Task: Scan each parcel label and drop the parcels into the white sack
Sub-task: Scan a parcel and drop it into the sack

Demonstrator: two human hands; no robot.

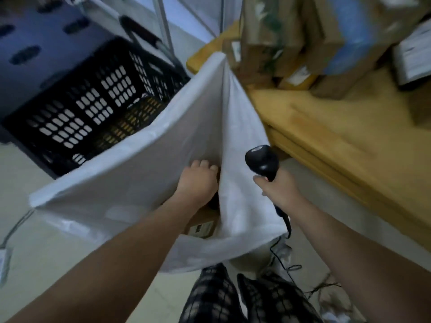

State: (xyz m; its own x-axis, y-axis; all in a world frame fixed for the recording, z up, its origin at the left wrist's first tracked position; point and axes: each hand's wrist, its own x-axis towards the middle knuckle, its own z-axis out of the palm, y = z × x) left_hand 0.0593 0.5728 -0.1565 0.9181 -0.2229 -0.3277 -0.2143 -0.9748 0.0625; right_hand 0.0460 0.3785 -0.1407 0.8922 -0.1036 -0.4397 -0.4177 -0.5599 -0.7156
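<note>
The white sack (144, 169) stands open on the floor in front of me, one corner hooked up by the table edge. My left hand (198, 180) reaches down into its mouth, fingers curled over something dark that the sack's fold mostly hides. A brown cardboard parcel (201, 223) with a label lies inside the sack under my left wrist. My right hand (277, 188) grips a black barcode scanner (262, 160) upright, just right of the sack. More brown parcels (291, 43) are piled on the wooden table (338, 136) at the right.
A black perforated plastic crate (93, 101) sits on the floor behind the sack, at the left. The scanner's cable (283, 257) trails down to the floor near my legs. A metal rack's legs (165, 26) stand at the back.
</note>
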